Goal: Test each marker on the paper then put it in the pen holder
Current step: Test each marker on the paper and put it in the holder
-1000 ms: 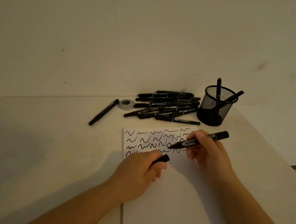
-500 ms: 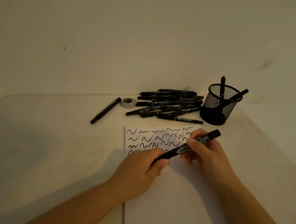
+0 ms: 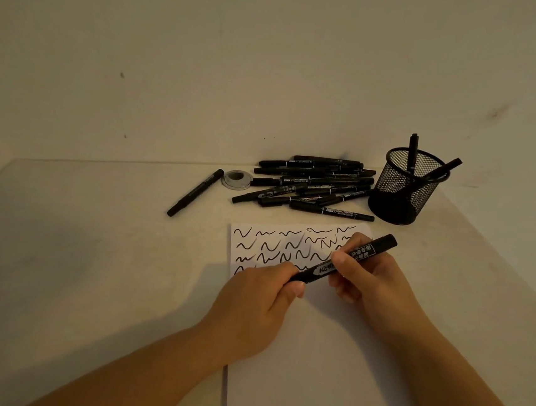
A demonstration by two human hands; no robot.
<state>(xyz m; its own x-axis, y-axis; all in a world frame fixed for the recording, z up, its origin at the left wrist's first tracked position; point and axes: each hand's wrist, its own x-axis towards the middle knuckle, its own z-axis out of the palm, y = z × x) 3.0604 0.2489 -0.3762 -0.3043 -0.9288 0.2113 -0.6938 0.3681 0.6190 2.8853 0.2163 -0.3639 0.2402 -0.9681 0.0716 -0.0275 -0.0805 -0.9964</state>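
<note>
Both hands now grip one marker (image 3: 342, 264) over the paper (image 3: 311, 354): left hand (image 3: 260, 303) has pushed the cap back on, right hand (image 3: 370, 278) pinches the barrel. Tested; holder (image 3: 408, 190) beyond the right hand comes next.

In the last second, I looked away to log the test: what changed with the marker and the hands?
The left hand brought the cap up onto the marker tip, closing the gap; a second ago the cap was apart and the tip bare over the paper. The right hand kept its grip on the barrel. The marker pile, the lone marker and the pen holder with two markers stayed put.
</note>
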